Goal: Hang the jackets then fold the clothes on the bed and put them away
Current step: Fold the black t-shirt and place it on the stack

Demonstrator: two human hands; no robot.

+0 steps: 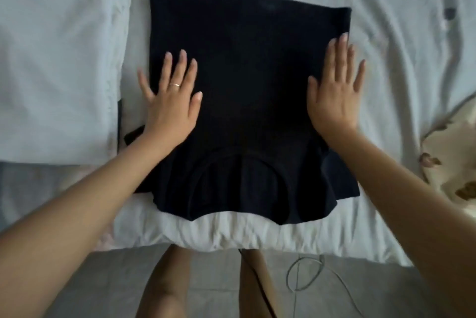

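Item: black garment (247, 91), frame centre, flat on the bed (401, 65). Your left hand (171, 101) and right hand (334, 96) pressed it with straight, released fingers (likely smoothing it for folding).

Left hand (171, 101) and right hand (334, 91) press flat, fingers straight, on a black garment (247, 101), apparently a folded top, on the bed (386, 34).
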